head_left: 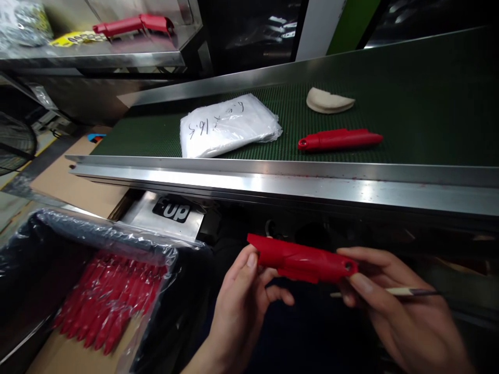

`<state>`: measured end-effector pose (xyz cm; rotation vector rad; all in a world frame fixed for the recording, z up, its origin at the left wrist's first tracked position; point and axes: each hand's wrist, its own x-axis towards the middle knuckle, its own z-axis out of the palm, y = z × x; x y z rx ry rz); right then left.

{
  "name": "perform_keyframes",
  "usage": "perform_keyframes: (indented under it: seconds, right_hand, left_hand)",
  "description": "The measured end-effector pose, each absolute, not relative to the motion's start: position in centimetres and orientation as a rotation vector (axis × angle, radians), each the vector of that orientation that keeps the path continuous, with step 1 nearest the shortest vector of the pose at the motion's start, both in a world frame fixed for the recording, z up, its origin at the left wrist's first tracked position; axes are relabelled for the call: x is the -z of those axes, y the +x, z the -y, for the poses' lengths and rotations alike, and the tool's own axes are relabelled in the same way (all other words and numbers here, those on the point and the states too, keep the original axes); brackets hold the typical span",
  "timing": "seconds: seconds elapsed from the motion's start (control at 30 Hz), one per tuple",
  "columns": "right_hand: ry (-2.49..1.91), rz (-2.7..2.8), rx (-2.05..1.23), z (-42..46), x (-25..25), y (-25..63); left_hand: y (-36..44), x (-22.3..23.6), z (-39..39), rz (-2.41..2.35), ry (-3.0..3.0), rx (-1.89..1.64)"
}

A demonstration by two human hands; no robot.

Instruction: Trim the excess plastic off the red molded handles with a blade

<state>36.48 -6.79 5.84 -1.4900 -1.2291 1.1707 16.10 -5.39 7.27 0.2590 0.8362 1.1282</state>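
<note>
A long red plastic part with a round hole at its right end is held between my two hands, in front of the conveyor's edge. My left hand pinches its left end between thumb and fingers. My right hand grips the end with the hole. A thin pale stick with a dark tip, perhaps a knife or brush, is also tucked in my right hand. On the green belt beyond lies a similar red part.
The green conveyor belt carries a white plastic-wrapped pack with handwriting and a folded cream pad. A metal rail edges it. At lower left, a plastic-lined box holds several bagged red parts. Another red piece lies on a metal shelf.
</note>
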Motion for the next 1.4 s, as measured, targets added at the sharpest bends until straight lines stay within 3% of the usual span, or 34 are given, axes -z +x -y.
perform_keyframes:
  seconds: [0.23,0.5,0.63,0.87,1.4]
  right_hand:
    - [-1.526,1.585,-0.845,7.5,-7.6,34.1]
    - [-1.257,2.056,-0.708,7.9,-7.6,32.8]
    - [-1.442,1.997,-0.783,6.2,-7.4,33.7]
    - [-1.049,2.205,-0.494,3.6,-9.2,33.3]
    - [-1.016,2.303,-0.329,3.5,-9.7,33.8]
  left_hand:
    - [16.4,-7.2,5.4,-0.827,0.196,-1.169]
    - [15.9,-7.7,5.0,-0.918,0.226,-1.154]
    - [15.8,-7.5,5.5,-0.900,0.299,-1.107]
    - [16.1,-7.2,6.7,-0.790,0.355,-1.100]
    - [16.2,-7.3,7.1,-0.709,0.316,-1.109]
